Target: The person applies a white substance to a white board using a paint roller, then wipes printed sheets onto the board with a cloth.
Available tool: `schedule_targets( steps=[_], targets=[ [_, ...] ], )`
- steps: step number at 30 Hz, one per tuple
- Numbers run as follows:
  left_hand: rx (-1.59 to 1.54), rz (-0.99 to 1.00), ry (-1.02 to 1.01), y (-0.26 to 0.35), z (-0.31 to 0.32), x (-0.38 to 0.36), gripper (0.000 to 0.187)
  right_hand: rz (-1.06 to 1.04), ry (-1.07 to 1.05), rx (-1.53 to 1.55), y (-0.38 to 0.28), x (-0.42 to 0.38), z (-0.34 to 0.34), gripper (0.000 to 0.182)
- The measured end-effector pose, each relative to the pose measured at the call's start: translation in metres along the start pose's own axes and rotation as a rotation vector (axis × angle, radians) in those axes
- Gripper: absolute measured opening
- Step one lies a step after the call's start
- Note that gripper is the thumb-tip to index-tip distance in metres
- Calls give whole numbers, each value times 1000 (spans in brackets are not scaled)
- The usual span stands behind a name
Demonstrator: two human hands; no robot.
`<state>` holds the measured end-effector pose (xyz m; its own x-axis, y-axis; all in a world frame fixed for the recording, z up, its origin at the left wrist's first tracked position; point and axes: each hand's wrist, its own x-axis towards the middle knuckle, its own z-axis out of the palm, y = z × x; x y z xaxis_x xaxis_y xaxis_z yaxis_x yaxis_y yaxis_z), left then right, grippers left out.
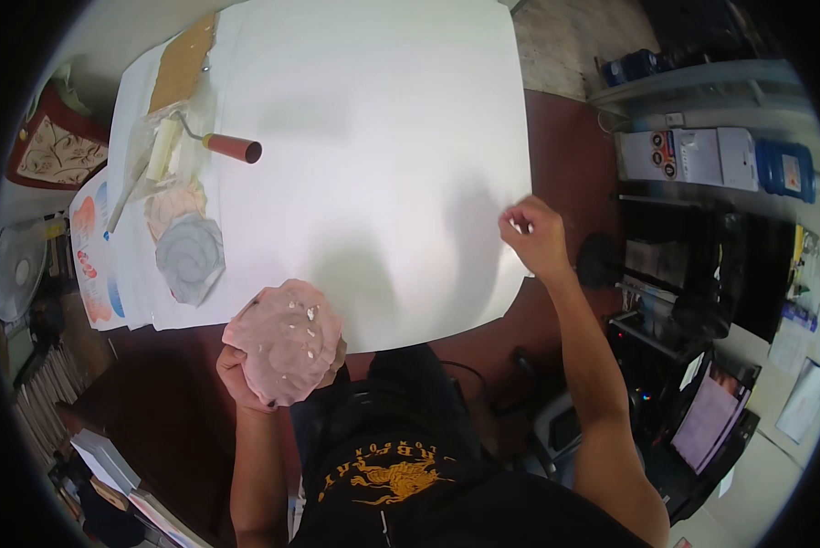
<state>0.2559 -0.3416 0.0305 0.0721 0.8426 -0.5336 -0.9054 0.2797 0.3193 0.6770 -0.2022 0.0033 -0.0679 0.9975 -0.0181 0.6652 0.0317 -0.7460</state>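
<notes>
Hands well apart, right one loosely curled

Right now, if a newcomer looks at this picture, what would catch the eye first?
Probably the pale pink, roundish, crumpled piece, speckled with white, in the left hand by the near edge of the large white table. Then the red-handled paint roller at the table's left, with the grey, roundish piece lying nearer the wearer.
</notes>
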Motion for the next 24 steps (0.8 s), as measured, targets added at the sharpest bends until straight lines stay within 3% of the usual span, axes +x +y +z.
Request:
schedule_targets(
  steps=[4,7,18,21,24],
  targets=[
    [4,-24,-13,-2,5,3,79,116,16,-22,4,-59,-11,7],
    [25,-49,-41,-1,7,7,80,257,175,89,19,-86,4,7],
    [3,-93,13,0,17,10,79,-25,154,-248,20,-33,40,8],
    [5,-62,-12,0,18,9,79,-39,141,-194,7,-34,40,9],
    [-2,-52,0,1,10,8,79,85,22,-132,-8,-41,43,10]
  ],
)
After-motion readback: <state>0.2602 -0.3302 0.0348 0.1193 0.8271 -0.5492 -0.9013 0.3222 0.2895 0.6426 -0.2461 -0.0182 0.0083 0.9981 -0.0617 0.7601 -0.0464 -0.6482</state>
